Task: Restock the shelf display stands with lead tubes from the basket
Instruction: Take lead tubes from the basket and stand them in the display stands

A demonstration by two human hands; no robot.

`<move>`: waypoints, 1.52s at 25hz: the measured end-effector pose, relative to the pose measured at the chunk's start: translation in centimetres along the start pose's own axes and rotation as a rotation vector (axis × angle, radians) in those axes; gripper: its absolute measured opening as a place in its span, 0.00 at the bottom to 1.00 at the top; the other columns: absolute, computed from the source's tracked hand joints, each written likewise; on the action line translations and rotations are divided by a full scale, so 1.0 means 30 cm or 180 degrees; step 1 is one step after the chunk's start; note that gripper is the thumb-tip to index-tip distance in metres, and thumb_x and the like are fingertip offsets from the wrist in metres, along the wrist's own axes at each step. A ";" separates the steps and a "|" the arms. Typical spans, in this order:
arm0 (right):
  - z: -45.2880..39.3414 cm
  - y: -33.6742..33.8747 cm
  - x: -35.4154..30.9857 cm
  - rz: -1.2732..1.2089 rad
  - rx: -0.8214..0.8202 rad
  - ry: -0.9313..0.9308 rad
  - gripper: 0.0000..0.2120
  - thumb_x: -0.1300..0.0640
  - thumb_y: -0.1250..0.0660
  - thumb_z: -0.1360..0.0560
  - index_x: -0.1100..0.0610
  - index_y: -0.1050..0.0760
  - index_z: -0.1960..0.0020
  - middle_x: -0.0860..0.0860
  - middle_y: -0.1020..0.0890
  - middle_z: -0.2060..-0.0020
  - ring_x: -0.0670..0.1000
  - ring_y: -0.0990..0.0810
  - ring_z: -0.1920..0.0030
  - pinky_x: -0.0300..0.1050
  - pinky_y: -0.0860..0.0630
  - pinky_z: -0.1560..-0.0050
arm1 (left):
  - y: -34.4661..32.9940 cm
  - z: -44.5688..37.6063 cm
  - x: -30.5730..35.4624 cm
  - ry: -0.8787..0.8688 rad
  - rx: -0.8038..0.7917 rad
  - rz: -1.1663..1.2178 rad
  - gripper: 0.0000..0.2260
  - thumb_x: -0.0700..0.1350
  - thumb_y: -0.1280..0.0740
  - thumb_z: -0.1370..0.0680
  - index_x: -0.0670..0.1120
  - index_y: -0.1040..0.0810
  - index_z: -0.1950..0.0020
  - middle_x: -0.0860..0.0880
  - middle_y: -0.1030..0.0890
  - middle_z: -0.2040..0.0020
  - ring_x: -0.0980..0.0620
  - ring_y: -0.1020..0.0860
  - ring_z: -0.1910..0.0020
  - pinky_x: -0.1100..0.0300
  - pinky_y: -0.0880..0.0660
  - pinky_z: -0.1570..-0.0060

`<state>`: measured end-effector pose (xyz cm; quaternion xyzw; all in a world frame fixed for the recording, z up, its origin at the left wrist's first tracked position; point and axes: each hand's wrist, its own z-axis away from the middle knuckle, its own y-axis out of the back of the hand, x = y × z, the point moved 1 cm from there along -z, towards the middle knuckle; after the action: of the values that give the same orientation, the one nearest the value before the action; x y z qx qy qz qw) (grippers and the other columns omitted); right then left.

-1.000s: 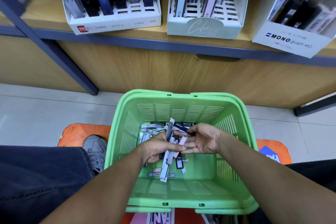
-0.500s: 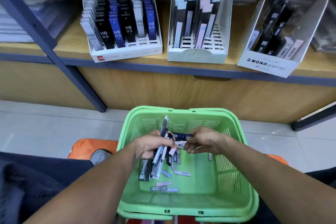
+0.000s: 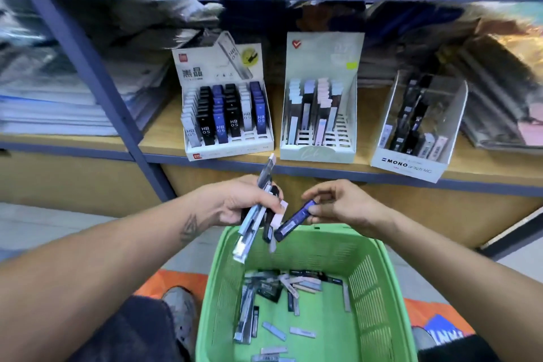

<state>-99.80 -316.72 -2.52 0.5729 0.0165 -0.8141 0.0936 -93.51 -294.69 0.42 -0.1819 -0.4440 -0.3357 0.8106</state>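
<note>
Restocking midway — left hand (image 3: 235, 204) grips a bundle of lead tubes (image 3: 255, 216), right hand (image 3: 338, 206) pinches one blue tube (image 3: 295, 220); basket (image 3: 379, 288) apparently holds many more, stands (image 3: 318, 114) part-filled.

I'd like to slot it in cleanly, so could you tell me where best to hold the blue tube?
Hold the blue tube at its upper right end, where the right hand already pinches it. It slants down-left, leaving the lower end free to enter a slot.

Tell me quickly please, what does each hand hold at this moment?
Left hand: closed around a bunch of lead tubes, above the basket.
Right hand: pinching one dark blue tube.
</note>
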 end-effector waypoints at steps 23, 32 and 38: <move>-0.182 -0.146 -0.639 0.3183 0.1555 0.2009 0.11 0.65 0.28 0.24 0.55 0.16 0.42 0.54 0.14 0.50 0.54 0.17 0.47 0.50 0.21 0.41 | 0.343 0.247 0.355 -0.0553 0.0727 0.0924 0.10 0.31 0.34 0.23 0.42 0.25 0.61 0.45 0.19 0.67 0.48 0.18 0.69 0.55 0.19 0.67; -0.253 -0.174 -0.607 0.3797 0.1365 0.1926 0.12 0.67 0.30 0.23 0.55 0.17 0.43 0.56 0.15 0.49 0.59 0.18 0.47 0.51 0.21 0.46 | 0.331 0.231 0.339 -0.0510 0.0817 0.1009 0.09 0.31 0.32 0.24 0.43 0.24 0.60 0.45 0.20 0.64 0.49 0.19 0.64 0.53 0.18 0.63; -0.283 -0.154 -0.601 0.3651 0.1265 0.1777 0.10 0.69 0.30 0.25 0.57 0.21 0.49 0.55 0.18 0.55 0.57 0.20 0.54 0.53 0.20 0.52 | 0.320 0.218 0.335 -0.0606 0.0824 0.1022 0.08 0.30 0.29 0.26 0.42 0.23 0.58 0.44 0.20 0.63 0.48 0.19 0.63 0.50 0.18 0.57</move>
<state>-86.82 -308.64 11.08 0.6865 -0.4175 -0.4441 0.3966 -86.82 -287.85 12.44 -0.1756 -0.5232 -0.1240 0.8246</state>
